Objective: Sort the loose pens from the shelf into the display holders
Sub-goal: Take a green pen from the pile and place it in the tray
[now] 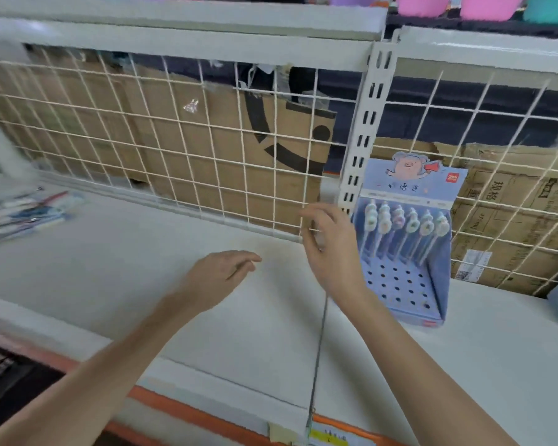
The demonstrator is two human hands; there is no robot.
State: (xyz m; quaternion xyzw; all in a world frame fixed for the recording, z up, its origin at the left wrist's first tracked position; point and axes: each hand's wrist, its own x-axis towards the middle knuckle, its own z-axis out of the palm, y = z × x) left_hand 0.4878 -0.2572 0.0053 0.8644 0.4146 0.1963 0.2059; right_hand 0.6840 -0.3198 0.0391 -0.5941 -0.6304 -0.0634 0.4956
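- Head view, pens: loose pens (26, 209) lie in a blurred pile at the far left of the shelf (142, 284), well apart from both hands. Their long axes run roughly left to right, tilted slightly up to the right; which end is the tip cannot be told.
- Head view, holder: a blue display holder (409, 252) stands on the shelf at right, against the wire grid (174, 140). Its back row carries six pens (406, 230), near upright and leaning back, decorated tops up, tips down in the holes. The front holes are vacant.
- Head view, hands: the left hand (219, 278) hovers over the shelf with fingers relaxed and spread, holding nothing. The right hand (332, 249) is raised just beside the holder, fingers loosely curved; no pen shows in it.
- Handling, judged: each pen is likely light, stiff and smooth, so it may roll or slip. Pinch at mid-barrel. The decorated tops look bulky and possibly delicate; avoid squeezing them.
- Orientation, judged: turn each pen upright, tip down, before seating it in a hole.
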